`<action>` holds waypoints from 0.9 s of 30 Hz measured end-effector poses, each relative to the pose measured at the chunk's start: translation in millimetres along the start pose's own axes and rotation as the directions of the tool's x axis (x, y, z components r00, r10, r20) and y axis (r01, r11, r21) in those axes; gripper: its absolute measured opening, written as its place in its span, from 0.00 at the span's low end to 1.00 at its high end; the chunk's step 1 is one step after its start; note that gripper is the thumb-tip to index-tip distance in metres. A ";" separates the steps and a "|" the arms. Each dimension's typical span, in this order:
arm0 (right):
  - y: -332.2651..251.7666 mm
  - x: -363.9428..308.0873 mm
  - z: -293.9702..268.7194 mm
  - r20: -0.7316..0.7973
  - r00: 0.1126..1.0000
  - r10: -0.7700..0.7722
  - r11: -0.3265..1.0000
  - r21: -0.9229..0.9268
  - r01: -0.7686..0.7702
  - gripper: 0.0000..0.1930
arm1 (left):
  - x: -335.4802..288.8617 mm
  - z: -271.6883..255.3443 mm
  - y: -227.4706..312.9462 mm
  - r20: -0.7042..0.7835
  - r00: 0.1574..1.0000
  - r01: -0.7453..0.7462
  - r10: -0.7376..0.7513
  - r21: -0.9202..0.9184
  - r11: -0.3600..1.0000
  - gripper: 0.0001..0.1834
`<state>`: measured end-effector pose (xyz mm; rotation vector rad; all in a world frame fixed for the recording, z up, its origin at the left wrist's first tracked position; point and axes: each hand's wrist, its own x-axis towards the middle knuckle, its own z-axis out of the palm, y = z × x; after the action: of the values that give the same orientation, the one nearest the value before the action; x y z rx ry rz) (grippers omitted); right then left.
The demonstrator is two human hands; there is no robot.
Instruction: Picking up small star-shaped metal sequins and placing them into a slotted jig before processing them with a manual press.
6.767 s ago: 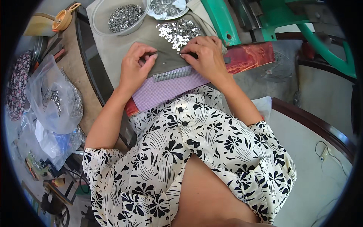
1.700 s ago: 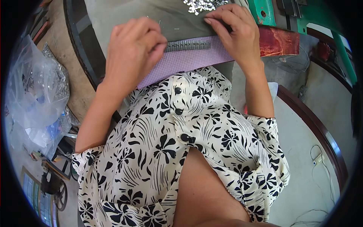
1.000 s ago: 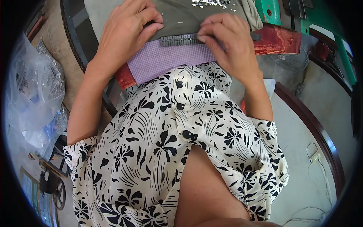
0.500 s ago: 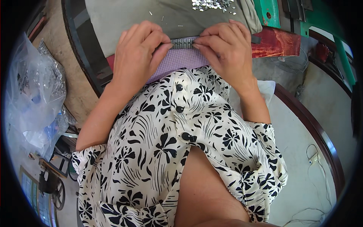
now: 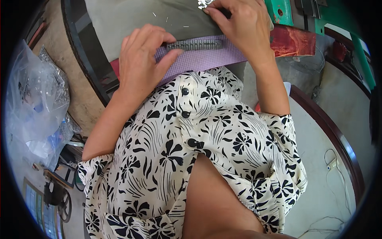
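Observation:
A dark grey ridged strip (image 5: 195,45), with narrow slots side by side along it, lies on a purple waffle-textured cloth (image 5: 199,61) at the table's near edge. My left hand (image 5: 144,53) has its thumb and index finger around the strip's left end; the other fingers are curled. The strip's right end lies bare. Farther off, at the top edge, my right hand (image 5: 246,26) reaches into a heap of small shiny silver metal pieces (image 5: 204,3). Its thumb and index finger are bent in close together. Whatever is between those fingertips is too small to make out, and most of the heap is hidden.
Several thin pale slivers (image 5: 167,19) lie on the grey-green cloth (image 5: 131,14) covering the table. A green metal machine frame (image 5: 279,14) stands at the far right, above a red patterned board (image 5: 294,42). Clear plastic bags (image 5: 38,99) hang at the left.
My right hand has let go of the strip's right end and moved up and away to the silver pieces. My left hand stays at the strip's left end.

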<state>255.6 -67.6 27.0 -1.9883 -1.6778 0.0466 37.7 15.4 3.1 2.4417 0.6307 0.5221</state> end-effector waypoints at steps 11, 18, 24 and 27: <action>11.4 -16.9 -5.7 -0.028 1.000 -0.006 0.970 0.242 0.013 0.05 | 6.7 3.0 3.4 0.020 0.997 -0.081 0.081 0.020 0.996 0.12; 17.6 -64.8 -3.1 0.011 0.993 -0.116 0.968 0.224 0.111 0.08 | 13.9 9.0 8.8 0.037 0.992 -0.120 0.120 -0.003 0.993 0.11; 13.5 -68.1 4.5 0.012 0.984 -0.175 0.978 0.120 0.173 0.09 | 22.8 19.5 16.5 0.085 0.986 -0.145 0.144 0.010 0.989 0.09; 11.4 -66.1 3.0 0.016 0.983 -0.181 0.980 0.090 0.179 0.09 | 25.0 24.4 18.8 0.076 0.985 -0.161 0.158 0.032 0.986 0.08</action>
<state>249.8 -128.6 -0.5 -1.7716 -1.8317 0.0782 75.9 4.9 1.3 2.5488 0.4208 0.4854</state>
